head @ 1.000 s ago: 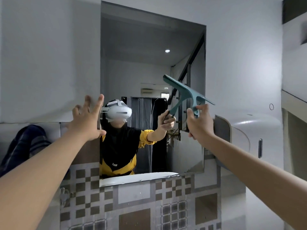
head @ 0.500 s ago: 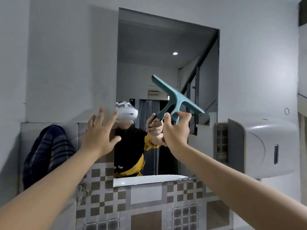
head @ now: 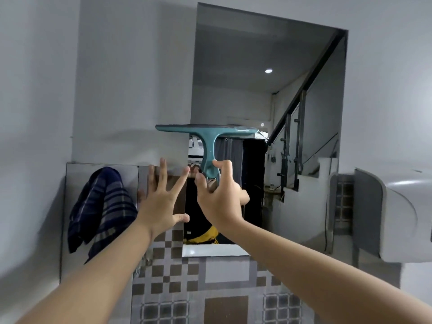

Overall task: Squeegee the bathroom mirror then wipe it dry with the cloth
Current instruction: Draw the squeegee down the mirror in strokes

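Two hands up | right hand grips teal squeegee at mirror | left hand spread flat, holding nothing | striped cloth hangs on wall

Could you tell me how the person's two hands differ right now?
The right hand grips the teal squeegee by its handle, while the left hand holds nothing. The right hand's fingers are curled; the left hand's fingers are spread straight. Both are raised toward the mirror.

White dispenser right; patterned tiles below.
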